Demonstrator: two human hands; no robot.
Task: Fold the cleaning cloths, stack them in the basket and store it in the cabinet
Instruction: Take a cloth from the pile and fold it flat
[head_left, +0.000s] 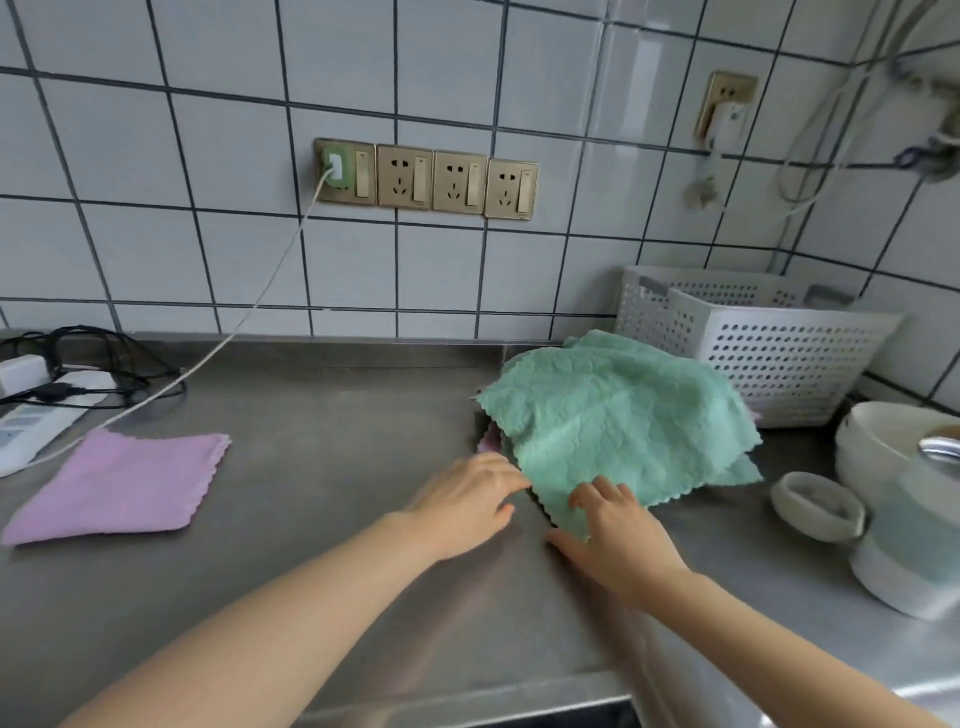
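A loose pile of green cleaning cloths (618, 415) lies on the steel counter (322, 499), with a bit of pink cloth (488, 442) peeking out at its left edge. My left hand (467, 501) touches the pile's near left edge with its fingers extended. My right hand (618, 540) holds the near corner of the top green cloth, fingers on top and thumb below. A folded pink cloth (119, 486) lies flat at the left. The white perforated basket (763, 345) stands behind the pile against the wall; its inside is hidden.
A power strip and tangled black cables (47, 384) sit at the far left, with a white cord (218, 348) running up to the wall sockets (426, 179). White bowls (883, 447) and a small round container (815, 504) crowd the right side.
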